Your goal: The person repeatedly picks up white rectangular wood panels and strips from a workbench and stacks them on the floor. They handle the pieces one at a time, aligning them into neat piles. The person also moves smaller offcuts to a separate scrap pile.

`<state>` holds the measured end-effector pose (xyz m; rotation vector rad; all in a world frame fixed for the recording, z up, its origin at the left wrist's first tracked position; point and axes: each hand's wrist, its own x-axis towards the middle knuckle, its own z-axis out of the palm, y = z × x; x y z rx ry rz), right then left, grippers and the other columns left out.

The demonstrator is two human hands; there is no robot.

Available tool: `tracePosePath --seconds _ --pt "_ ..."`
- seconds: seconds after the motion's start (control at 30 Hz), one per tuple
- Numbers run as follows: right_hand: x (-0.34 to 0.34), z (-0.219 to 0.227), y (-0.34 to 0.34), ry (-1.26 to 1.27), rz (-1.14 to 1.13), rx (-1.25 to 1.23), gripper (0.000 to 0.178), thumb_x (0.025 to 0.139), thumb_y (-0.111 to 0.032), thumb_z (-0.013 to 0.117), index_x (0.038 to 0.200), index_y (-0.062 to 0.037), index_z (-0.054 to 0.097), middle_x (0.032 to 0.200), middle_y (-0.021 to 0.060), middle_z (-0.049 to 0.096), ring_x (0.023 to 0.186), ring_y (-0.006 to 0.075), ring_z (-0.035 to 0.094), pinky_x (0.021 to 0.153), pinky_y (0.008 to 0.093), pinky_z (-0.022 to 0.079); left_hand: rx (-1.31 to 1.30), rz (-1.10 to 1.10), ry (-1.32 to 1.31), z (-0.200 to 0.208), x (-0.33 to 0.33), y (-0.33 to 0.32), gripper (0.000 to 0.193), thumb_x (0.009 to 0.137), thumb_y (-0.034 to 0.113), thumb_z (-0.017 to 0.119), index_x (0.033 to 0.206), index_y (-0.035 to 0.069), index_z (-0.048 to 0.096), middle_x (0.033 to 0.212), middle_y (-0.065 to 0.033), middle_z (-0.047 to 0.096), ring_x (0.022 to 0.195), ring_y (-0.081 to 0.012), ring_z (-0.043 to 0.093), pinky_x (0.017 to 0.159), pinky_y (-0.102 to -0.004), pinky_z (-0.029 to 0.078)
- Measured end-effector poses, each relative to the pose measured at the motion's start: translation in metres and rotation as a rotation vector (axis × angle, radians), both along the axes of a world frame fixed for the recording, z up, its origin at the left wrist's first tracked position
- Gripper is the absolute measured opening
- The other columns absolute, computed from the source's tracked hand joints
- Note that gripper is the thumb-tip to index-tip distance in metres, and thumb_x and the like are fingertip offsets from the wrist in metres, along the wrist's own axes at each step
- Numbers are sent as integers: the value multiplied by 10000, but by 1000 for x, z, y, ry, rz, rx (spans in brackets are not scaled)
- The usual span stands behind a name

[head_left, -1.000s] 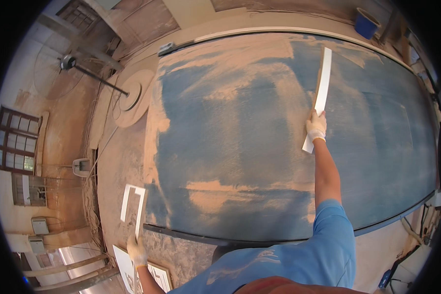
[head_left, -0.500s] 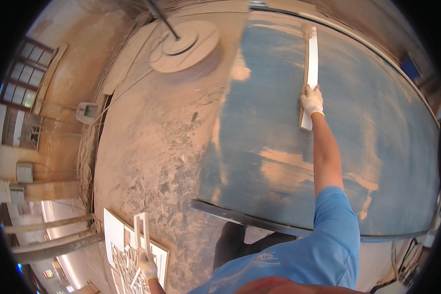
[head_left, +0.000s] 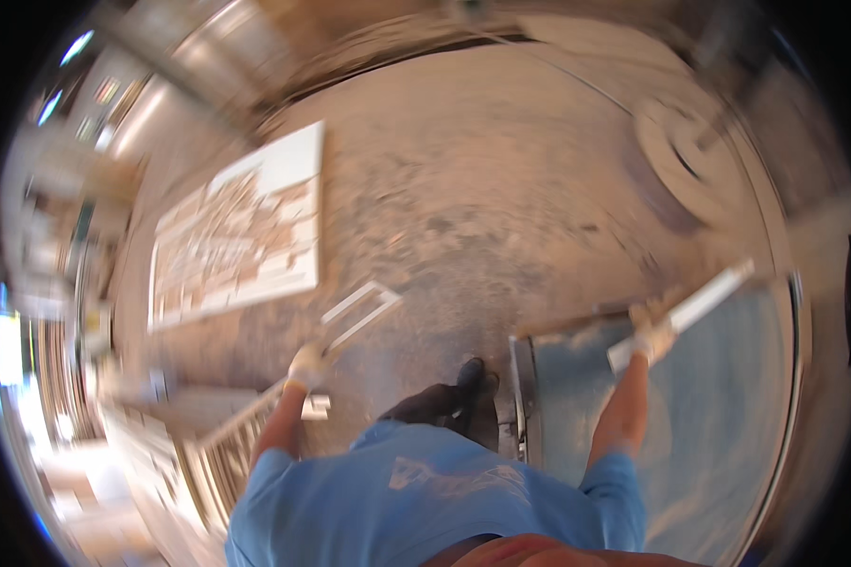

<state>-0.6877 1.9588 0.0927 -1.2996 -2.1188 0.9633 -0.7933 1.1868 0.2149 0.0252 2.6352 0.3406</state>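
My left hand (head_left: 306,366), in a pale work glove, grips a white U-shaped frame piece (head_left: 357,313) that points up and to the right over the dusty floor. My right hand (head_left: 652,338), also gloved, holds a long white straight bar (head_left: 683,313) at the near corner of a large blue dust-covered slab (head_left: 690,416). The bar slants up to the right across the slab's edge. My dark shoes (head_left: 463,387) stand between the two hands. The picture is blurred by motion.
A white flat board (head_left: 241,231) carrying brownish pieces lies on the floor at upper left. A round disc base (head_left: 686,156) sits on the floor at upper right. Metal racks (head_left: 227,444) stand at lower left. Sandy dust covers the floor (head_left: 482,189).
The view has swung left, so the blue slab moved from the middle to the right edge. The white board with pieces came into full view. Both hands keep their hold.
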Motion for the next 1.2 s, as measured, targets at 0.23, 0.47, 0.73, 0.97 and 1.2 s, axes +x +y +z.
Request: tracePosePath --seconds 0.23,0.47,0.73,0.97,1.2 --pt "11 11 3 -682 45 228 764 776 -271 818 1435 -11 531 1391 274 604 1336 454 582 1136 510 490 45 358 -149 -14 59 -20 389 995 433 634 1164 106 758 1145 -227 753 1118 -431 701 963 -517 531" --pt "-83 6 12 -1234 499 3 327 704 -138 835 979 36 794 884 136 781 833 234 748 715 450 589 444 812 0 -123 60 -69 400 944 363 679 1178 55 778 985 -205 775 921 -309 761 862 -445 562" --pt "-294 -56 -162 -1522 1196 578 489 830 -374 759 1156 -9 779 1129 200 792 1037 370 776 852 527 611 518 1093 -29 -162 10 -187 360 917 337 689 1077 28 781 842 -139 744 783 -241 725 772 -405 569" --pt "-507 -21 -427 -1029 1491 55 558 882 -290 738 1355 -13 636 1268 264 727 1152 417 724 952 514 575 316 1361 -52 -164 -11 -293 354 910 318 688 1096 33 783 859 -132 754 798 -230 737 781 -397 574" --pt "-639 -37 -789 -979 1700 121 451 807 -281 796 1137 22 741 981 216 786 921 353 782 814 493 598 582 1837 319 -152 -9 -336 239 923 215 684 939 -10 762 769 -75 708 678 -162 664 657 -339 537"
